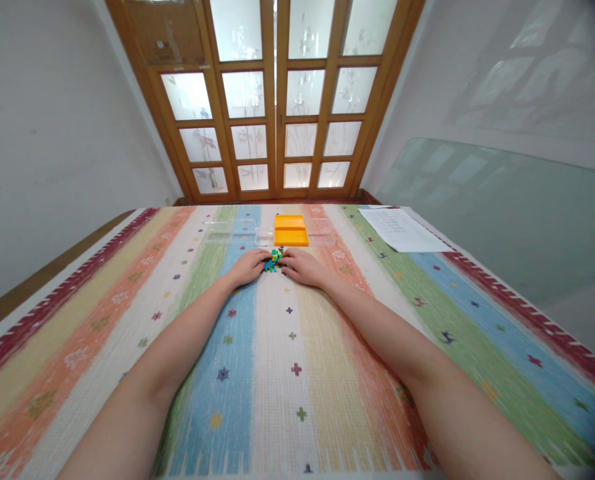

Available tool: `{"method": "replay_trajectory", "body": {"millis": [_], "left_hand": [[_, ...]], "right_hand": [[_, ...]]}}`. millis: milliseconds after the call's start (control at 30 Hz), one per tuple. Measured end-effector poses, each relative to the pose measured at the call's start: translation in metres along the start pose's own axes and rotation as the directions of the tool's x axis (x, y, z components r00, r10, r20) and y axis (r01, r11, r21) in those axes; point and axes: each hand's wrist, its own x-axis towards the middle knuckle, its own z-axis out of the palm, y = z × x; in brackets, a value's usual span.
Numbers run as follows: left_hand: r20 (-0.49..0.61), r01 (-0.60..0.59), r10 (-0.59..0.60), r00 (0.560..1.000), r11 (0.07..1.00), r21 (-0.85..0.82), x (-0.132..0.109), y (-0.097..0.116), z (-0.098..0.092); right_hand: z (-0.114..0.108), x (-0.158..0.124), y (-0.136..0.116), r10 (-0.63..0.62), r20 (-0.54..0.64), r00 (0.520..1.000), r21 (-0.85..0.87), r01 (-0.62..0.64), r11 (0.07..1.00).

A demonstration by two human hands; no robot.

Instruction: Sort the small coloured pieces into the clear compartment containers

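Observation:
A small heap of tiny pieces (273, 262), mostly green and blue with some yellow, lies on the striped tablecloth (277, 347). Their exact kind is too small to make out. My left hand (251, 266) rests at the heap's left side, its fingers stretched out and touching the edge pieces. From the right, my right hand (302, 266) reaches to the same heap with its fingers somewhat apart. Neither hand visibly lifts a piece. Just beyond the hands sits a yellow tray (291, 237) with two compartments.
Clear plastic trays (232, 232) flank the yellow one; another clear tray (321, 231) is on its right. A printed paper sheet (402, 230) lies at the far right of the table. Behind stand wooden glass doors (277, 100), and a glass panel (502, 227) leans against the right wall.

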Motion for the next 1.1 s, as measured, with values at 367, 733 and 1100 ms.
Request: {"method": "replay_trajectory", "body": {"millis": [367, 733, 1100], "left_hand": [[-0.089, 0.041, -0.039, 0.995, 0.999, 0.023, -0.004, 0.005, -0.012], [0.046, 0.076, -0.084, 0.995, 0.987, 0.142, -0.006, 0.002, -0.017], [-0.012, 0.112, -0.112, 0.994, 0.983, 0.144, 0.003, 0.045, 0.003]], "right_hand": [[-0.004, -0.002, 0.002, 0.080, -0.081, 0.993, -0.041, -0.084, 0.996], [-0.009, -0.004, 0.006, 0.349, -0.084, 0.933, -0.119, -0.357, 0.927], [-0.001, -0.002, 0.011, 0.159, -0.101, 0.982, 0.084, -0.151, 0.985]]}}
